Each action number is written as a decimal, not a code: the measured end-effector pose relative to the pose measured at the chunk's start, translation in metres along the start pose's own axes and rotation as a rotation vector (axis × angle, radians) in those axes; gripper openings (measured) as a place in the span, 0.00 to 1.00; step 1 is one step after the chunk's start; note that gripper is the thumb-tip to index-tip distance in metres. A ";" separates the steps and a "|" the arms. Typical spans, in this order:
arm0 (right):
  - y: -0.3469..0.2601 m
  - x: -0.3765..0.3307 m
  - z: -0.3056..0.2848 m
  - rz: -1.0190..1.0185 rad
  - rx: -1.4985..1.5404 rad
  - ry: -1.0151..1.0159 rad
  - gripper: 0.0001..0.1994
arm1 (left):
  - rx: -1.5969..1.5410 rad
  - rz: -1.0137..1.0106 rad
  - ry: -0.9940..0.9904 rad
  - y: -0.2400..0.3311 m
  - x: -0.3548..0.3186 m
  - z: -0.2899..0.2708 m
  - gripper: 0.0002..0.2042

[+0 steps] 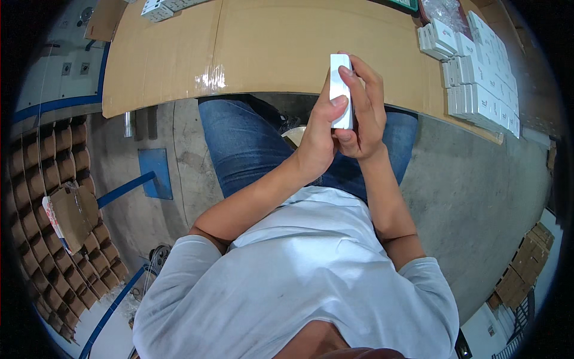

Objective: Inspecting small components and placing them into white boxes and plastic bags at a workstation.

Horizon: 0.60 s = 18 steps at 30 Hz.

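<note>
Above the lap (pixel 245 143), left hand (pixel 317 131) and right hand (pixel 369 113) together clamp a white box (pixel 338 87), its sides partly finger-hidden, long axis pointing forward.

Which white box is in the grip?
The slim white box held between the left hand and right hand. The other white boxes sit in groups on the cardboard surface, at its right side and upper left.

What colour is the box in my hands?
The box is white, showing best in the head view.
</note>
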State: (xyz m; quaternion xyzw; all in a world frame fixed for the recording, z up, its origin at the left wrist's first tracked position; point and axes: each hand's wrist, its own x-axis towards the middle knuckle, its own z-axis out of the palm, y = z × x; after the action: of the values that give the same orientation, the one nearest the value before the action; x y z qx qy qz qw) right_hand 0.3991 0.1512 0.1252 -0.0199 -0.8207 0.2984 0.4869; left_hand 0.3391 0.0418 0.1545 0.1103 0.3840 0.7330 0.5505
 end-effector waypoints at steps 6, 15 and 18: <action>-0.002 0.003 -0.005 0.055 0.046 -0.035 0.39 | -0.015 0.009 0.069 0.003 -0.003 0.009 0.32; -0.003 0.008 0.006 0.046 0.124 0.002 0.41 | -0.043 -0.008 0.100 0.009 -0.001 0.009 0.35; -0.003 0.006 0.000 0.126 0.102 -0.075 0.36 | -0.032 0.033 0.107 0.011 0.000 0.008 0.38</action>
State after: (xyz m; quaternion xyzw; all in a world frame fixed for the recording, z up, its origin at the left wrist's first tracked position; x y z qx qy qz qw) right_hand 0.3964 0.1507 0.1312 -0.0357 -0.8192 0.3704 0.4364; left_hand 0.3354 0.0445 0.1676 0.0687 0.3993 0.7528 0.5187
